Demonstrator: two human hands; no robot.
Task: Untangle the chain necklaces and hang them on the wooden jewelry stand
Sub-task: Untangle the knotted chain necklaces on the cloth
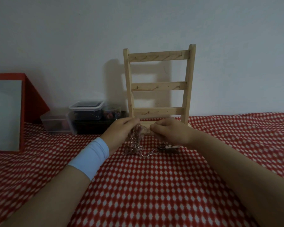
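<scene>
1. Red cloth (154, 194), printed with white diamond spots, soft and lightly rumpled. It covers the whole surface, with a broad open stretch between the two forearms and more to the right.
2. Pale blue wristband (92, 157), smooth stretch fabric, worn round the left wrist.
3. Left hand (121, 128), fingers curled, gripping the top of the chain bunch just above the cloth.
4. Chain necklaces (135, 141), fine silver-toned links in one tangled bunch. The upper part is held up between both hands and the lower loops trail onto the cloth beneath. A small dark piece lies at the right end, kind not discernible.
5. Right hand (169, 131), fingertips pinching the same tangle, close beside the left hand.
6. Wooden jewelry stand (159, 86), pale raw timber in ladder form, with two uprights and three pegged cross-rails. It stands upright directly behind the hands, its base partly hidden by them.
7. Plastic containers (86, 105), clear, stacked left of the stand against the wall. Contents are dark and unclear.
8. Red box (34, 95) with a grey panel, at the far left edge.
9. Wall (138, 22), plain, pale, matt.
</scene>
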